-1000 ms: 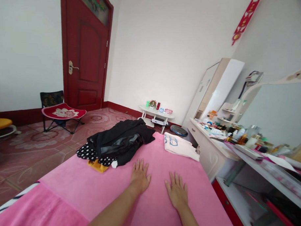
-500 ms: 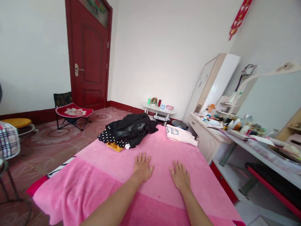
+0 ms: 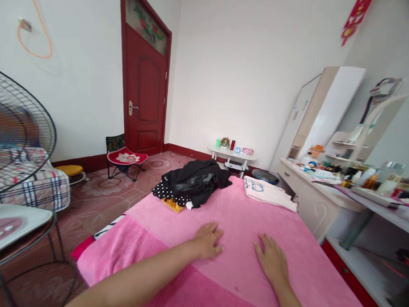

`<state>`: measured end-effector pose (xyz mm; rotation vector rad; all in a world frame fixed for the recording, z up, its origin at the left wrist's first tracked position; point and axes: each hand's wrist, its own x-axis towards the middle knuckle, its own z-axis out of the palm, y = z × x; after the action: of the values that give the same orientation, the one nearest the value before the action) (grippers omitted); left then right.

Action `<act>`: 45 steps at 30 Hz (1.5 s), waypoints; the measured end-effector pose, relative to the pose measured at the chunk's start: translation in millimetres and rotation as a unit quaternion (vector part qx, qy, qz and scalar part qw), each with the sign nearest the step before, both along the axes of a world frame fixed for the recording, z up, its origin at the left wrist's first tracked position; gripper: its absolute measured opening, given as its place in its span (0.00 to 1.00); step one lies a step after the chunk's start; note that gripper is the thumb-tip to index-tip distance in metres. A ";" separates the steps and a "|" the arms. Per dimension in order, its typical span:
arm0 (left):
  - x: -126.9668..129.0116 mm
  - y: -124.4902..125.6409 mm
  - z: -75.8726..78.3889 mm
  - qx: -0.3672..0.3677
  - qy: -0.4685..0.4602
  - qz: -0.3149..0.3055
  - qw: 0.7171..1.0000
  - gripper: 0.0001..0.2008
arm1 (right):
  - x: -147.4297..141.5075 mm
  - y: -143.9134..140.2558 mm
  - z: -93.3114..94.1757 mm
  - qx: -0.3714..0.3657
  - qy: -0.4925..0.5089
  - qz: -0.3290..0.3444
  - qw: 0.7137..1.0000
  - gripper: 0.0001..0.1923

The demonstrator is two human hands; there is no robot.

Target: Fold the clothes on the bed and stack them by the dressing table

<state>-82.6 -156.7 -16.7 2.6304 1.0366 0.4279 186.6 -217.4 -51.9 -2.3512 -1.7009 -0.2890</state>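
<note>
My left hand [image 3: 208,240] lies palm down on the pink blanket [image 3: 242,217], fingers loosely apart and holding nothing. My right hand [image 3: 271,259] rests flat on the same blanket a little to the right, also holding nothing. Further up the bed sits a heap of clothes: a black jacket [image 3: 198,180] over a black polka-dot garment [image 3: 166,194] and a yellow piece [image 3: 174,205]. A folded white cloth with blue print [image 3: 266,193] lies at the far right of the bed. Both hands are well short of the clothes.
A standing fan [image 3: 14,129] is at the left over a plaid-covered seat [image 3: 45,188]. A red door [image 3: 146,97], a small folding chair [image 3: 124,157] and a low white table [image 3: 231,154] stand beyond. A cluttered white dresser [image 3: 327,189] lines the right side.
The view has pulled back and swung left, bringing the fan into view. Both hands stay flat on the blanket; my left hand's fingers have turned to the right.
</note>
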 end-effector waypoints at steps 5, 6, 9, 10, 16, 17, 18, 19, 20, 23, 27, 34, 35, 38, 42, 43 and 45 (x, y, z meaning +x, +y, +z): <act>-50.3 59.2 80.9 0.048 -0.066 0.016 0.997 0.19 | -3.6 0.0 2.1 0.001 -0.011 0.003 1.000 0.27; -59.6 75.3 97.7 0.074 -0.084 0.060 0.992 0.22 | -5.0 -0.4 3.3 0.001 -0.014 0.002 1.000 0.27; -83.2 119.2 131.8 0.149 -0.081 0.280 0.945 0.28 | -8.6 -1.7 6.7 -0.003 -0.021 -0.004 1.000 0.26; -89.2 130.2 136.2 0.148 -0.075 0.320 0.933 0.29 | -9.5 -2.1 7.6 -0.004 -0.021 -0.005 1.000 0.26; -102.1 151.1 115.4 0.106 -0.047 0.400 0.909 0.25 | -11.1 -3.3 9.2 -0.003 -0.021 -0.009 1.000 0.26; -101.6 149.4 111.8 0.107 -0.044 0.404 0.907 0.24 | -11.4 -3.5 9.4 -0.002 -0.020 -0.010 1.000 0.26; -100.9 147.2 109.9 0.110 -0.040 0.407 0.906 0.23 | -11.9 -3.8 9.6 -0.002 -0.018 -0.012 1.000 0.26; -100.2 144.7 109.9 0.115 -0.035 0.407 0.905 0.21 | -12.5 -4.1 10.0 -0.001 -0.015 -0.015 1.000 0.25; -99.6 142.2 111.8 0.122 -0.030 0.405 0.906 0.19 | -13.1 -4.5 10.5 0.000 -0.012 -0.018 1.000 0.25; -96.5 137.0 129.5 0.154 -0.018 0.387 0.909 0.13 | -14.8 -5.9 12.0 0.003 0.000 -0.025 1.000 0.25; -71.6 131.4 175.1 0.192 -0.043 0.355 0.914 0.13 | -15.8 -6.4 12.3 0.011 0.017 -0.020 1.000 0.25; 67.7 65.8 214.9 0.218 -0.130 0.067 0.965 0.14 | -7.9 -6.5 9.0 0.053 0.081 0.000 0.995 0.25; 85.3 51.8 205.2 0.187 -0.130 -0.029 0.973 0.15 | -4.5 -7.1 8.1 0.074 0.108 0.003 0.991 0.25; 108.2 19.7 152.1 0.056 -0.066 -0.192 0.978 0.18 | 7.3 -9.4 4.0 0.174 0.221 0.005 0.960 0.25; 74.2 20.0 60.5 0.003 0.022 -0.107 0.994 0.26 | 17.3 -9.6 -0.9 0.286 0.327 -0.013 0.900 0.25; 60.7 24.9 40.9 0.005 0.041 -0.060 0.997 0.27 | 18.0 -8.8 -1.4 0.293 0.336 -0.015 0.895 0.24; 36.5 33.5 10.6 0.016 0.055 -0.003 0.998 0.28 | 17.6 -7.3 -1.2 0.290 0.344 -0.013 0.893 0.24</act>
<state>-46.1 -123.2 -6.1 2.7111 1.0621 0.3025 204.2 -224.8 -53.1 -1.7276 -1.0492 0.0439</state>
